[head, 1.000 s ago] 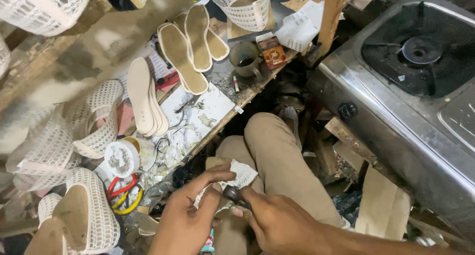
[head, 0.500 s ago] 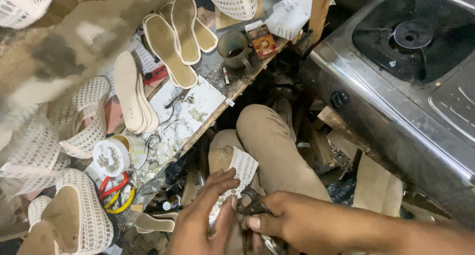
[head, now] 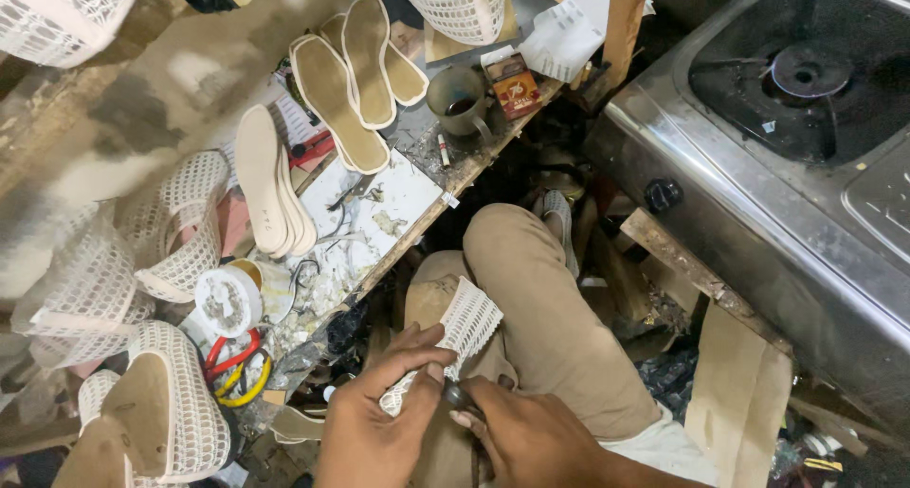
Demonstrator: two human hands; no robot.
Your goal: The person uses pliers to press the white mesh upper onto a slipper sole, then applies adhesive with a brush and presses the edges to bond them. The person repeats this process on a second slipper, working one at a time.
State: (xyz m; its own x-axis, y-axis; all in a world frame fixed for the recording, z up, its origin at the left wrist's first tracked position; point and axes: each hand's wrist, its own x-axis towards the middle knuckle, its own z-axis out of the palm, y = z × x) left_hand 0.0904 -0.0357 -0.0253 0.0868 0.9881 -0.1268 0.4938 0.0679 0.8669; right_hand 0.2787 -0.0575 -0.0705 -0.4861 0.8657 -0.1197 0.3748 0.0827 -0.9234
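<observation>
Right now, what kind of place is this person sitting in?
Probably a small shoemaking workshop. Tan insoles lie on the cluttered workbench, white mesh shoe uppers sit beside them, and the left hand and right hand work a mesh piece.

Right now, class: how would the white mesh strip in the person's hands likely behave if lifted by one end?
The white mesh strip would probably flop: it already bends over the knee. It looks light, being mostly open holes. The left hand pinches it easily, so it seems grippy rather than slippery.
</observation>
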